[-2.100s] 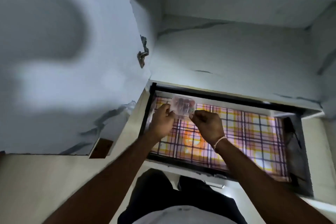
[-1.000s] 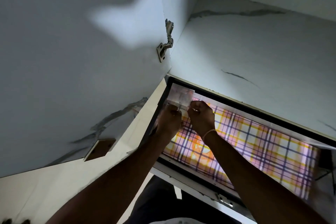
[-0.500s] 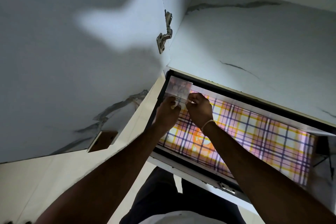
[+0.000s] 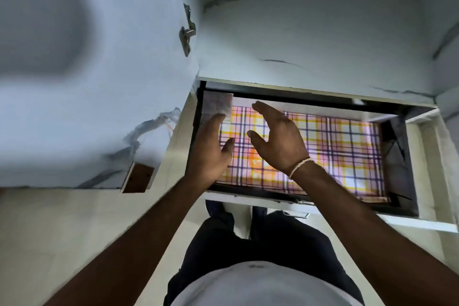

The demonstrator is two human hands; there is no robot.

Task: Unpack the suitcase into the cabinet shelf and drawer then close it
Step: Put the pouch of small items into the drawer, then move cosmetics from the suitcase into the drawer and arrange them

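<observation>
Both hands over open drawer (image 4: 395, 208), mid-frame: left hand (image 4: 211, 149) and right hand (image 4: 278, 139) w/ fingers released, grasping nothing. Clear packet (image 4: 217, 104), blurry, prob. lies in drawer's upper-left corner.

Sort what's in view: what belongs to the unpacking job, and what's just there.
Part of the job:
clear plastic packet in the drawer's far left corner
open drawer
plaid cloth lying in the drawer
cabinet shelf
left hand, right hand, both open

Just there:
open cabinet door
door hinge
</observation>
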